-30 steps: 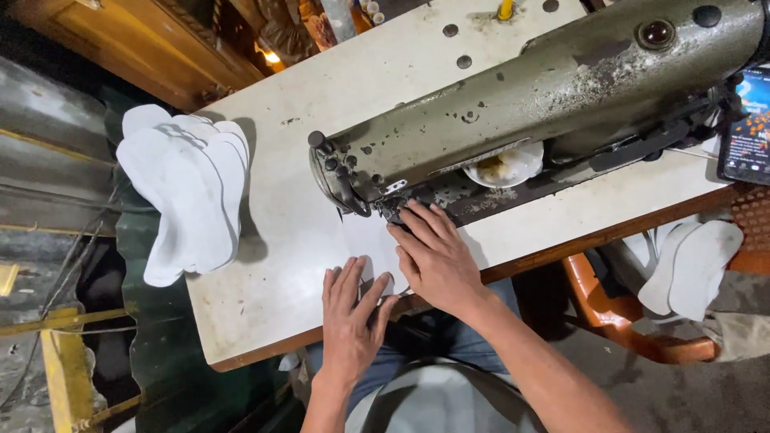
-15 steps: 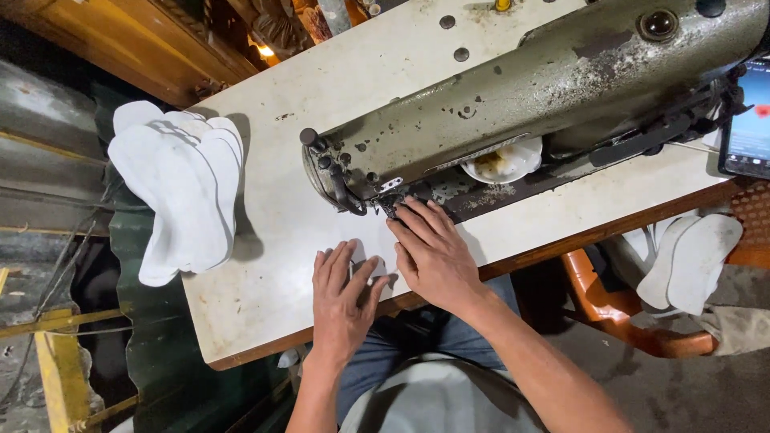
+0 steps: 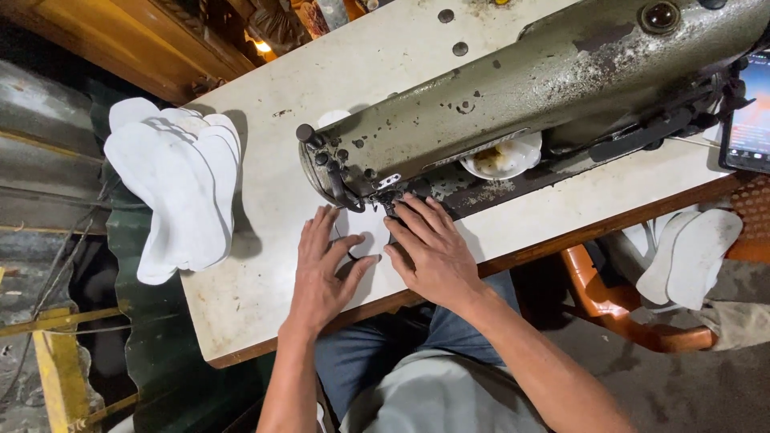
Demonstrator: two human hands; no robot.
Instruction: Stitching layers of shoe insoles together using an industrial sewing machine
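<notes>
A worn grey-green sewing machine (image 3: 513,96) stands on a white table (image 3: 265,200). Under its needle end lies a flat white insole-shaped piece (image 3: 367,232). My left hand (image 3: 321,273) lies flat on the left part of that piece, fingers spread. My right hand (image 3: 429,248) presses on its right part, fingertips close to the presser foot (image 3: 387,200). Both hands hold the piece down against the table; most of the piece is hidden under them.
A stack of white insole pieces (image 3: 172,188) hangs over the table's left edge. A small white dish (image 3: 504,158) sits under the machine arm. A phone with a lit screen (image 3: 750,120) is at the right edge. More white pieces (image 3: 690,256) rest on an orange chair (image 3: 609,305).
Both hands have slid slightly forward towards the needle with the white piece. The view has shifted a little.
</notes>
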